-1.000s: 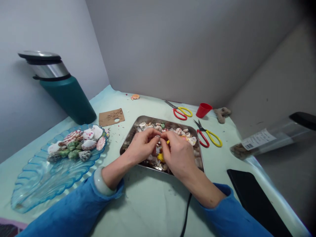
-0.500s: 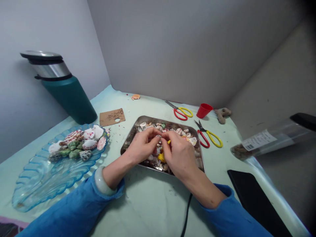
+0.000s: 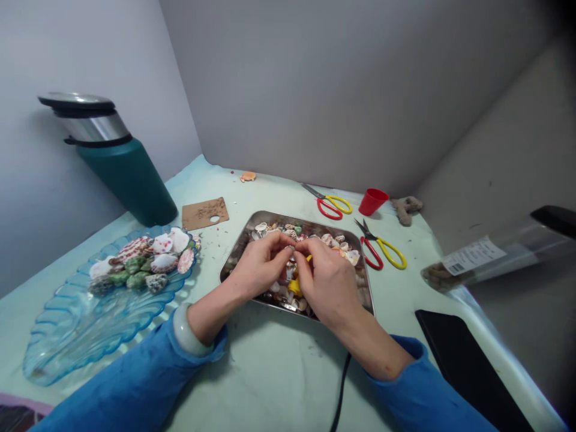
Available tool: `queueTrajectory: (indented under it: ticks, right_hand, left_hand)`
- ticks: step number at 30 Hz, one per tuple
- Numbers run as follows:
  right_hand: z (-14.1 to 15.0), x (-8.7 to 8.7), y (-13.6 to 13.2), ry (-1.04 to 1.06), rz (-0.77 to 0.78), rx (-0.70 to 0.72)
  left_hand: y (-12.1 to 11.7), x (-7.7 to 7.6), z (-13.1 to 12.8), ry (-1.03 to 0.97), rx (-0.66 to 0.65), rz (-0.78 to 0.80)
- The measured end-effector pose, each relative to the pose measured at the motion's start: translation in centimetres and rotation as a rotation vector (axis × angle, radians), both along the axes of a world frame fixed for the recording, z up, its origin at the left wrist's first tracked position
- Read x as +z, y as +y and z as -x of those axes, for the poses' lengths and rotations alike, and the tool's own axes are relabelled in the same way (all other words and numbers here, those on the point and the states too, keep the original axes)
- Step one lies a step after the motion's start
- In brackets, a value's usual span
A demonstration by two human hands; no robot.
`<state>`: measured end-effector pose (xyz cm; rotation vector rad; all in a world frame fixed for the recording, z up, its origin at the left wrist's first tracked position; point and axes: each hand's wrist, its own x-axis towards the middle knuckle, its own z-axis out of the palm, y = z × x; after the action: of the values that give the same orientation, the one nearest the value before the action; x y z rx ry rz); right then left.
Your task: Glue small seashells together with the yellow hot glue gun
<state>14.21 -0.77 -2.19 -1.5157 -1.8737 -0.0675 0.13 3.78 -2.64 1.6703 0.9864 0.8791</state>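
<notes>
Above a metal tray point(image 3: 369, 294) of small shells, my left hand point(image 3: 263, 263) and my right hand point(image 3: 326, 277) meet, fingertips pinched together. Something small and pale sits between the fingertips, too hidden for me to make out its kind. Just under my right fingers shows a yellow piece point(image 3: 294, 287) among the shells; whether my right hand touches it, I cannot tell. Small shells point(image 3: 333, 241) lie along the tray's far side, and shiny metal bits show near its front edge.
Left stands a blue scalloped glass dish point(image 3: 112, 321) with shells and green stones, behind it a teal bottle point(image 3: 130, 177) and brown card point(image 3: 204, 213). Two scissors point(image 3: 335, 204), a red cup point(image 3: 373, 202), a clear jar point(image 3: 481, 258), a black phone-like slab point(image 3: 468, 366) and a black cable point(image 3: 341, 393) surround the tray.
Both hands stay pinched together over the tray, with barely any finger movement. The whole view has shifted very slightly.
</notes>
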Motion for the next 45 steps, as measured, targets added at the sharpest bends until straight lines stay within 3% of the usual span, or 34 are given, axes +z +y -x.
queueTrajectory:
  ticks: [45]
  right_hand:
    - [-0.04,-0.07,-0.03,-0.028,0.021,-0.025]
  left_hand:
    - [-0.2,0.32,-0.04,0.032,0.027,0.032]
